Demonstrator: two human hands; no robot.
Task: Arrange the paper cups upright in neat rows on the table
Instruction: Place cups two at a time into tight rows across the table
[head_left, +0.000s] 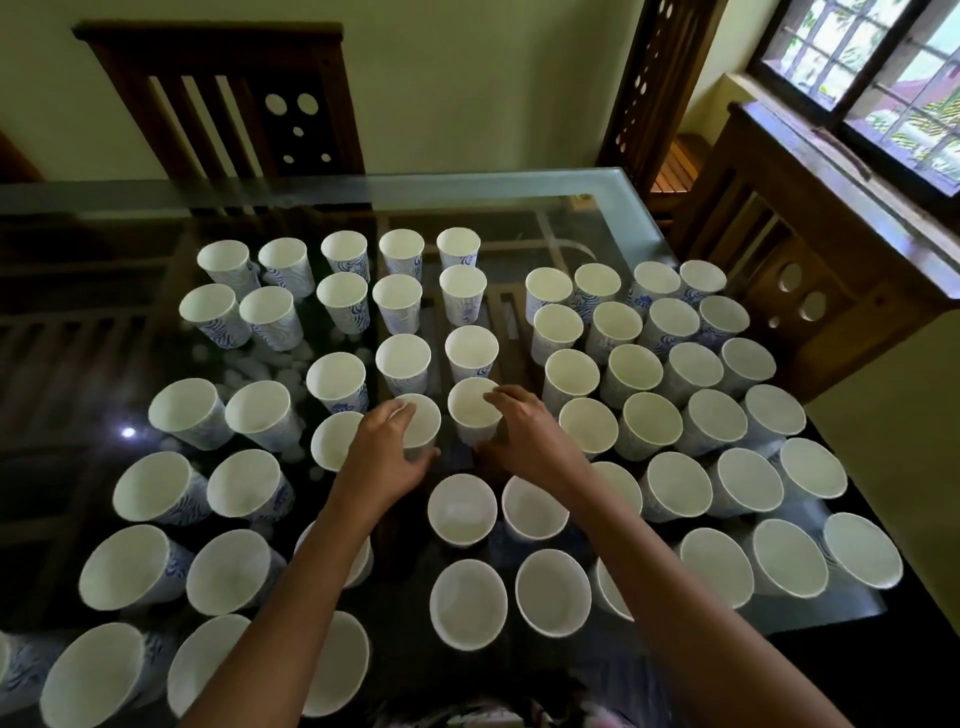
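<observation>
Glass table (571, 183), crowded cups (461, 510): left hand (387, 457) and right hand (527, 439) each grip one; a nudge could topple neighbours.

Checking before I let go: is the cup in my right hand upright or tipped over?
Upright: the cup stands mouth up, right hand gripping its side.

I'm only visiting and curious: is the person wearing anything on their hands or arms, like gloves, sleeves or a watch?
No. The left hand and right hand are bare, with no gloves, rings or watch in sight, and both forearms are uncovered as far as the picture's lower edge.
</observation>
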